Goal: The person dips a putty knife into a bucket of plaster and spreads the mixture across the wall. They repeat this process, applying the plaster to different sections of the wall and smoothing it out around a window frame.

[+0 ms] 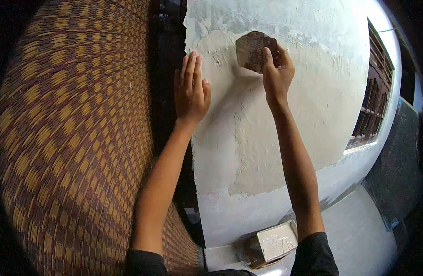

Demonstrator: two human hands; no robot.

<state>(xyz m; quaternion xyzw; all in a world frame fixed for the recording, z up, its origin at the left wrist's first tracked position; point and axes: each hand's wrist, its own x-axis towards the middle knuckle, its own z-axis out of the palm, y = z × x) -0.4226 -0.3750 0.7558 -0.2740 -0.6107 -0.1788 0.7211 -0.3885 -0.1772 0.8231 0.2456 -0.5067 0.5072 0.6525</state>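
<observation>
My right hand (279,76) grips a dark, flat scraper (252,51) by its right side, thumb on its face. The blade lies close to the upper part of a wall (285,119) coated in cream paste with ridges and lumps. My left hand (192,89) rests at the wall's left edge, fingers stretched upward and holding nothing. A shadow of the right hand and scraper falls on the paste to the lower left of it.
A container of cream paste (276,241) stands on the floor below the wall. To the left hangs a brown and yellow woven mat (78,133). At the right are a barred window (374,99) and a dark panel (397,165).
</observation>
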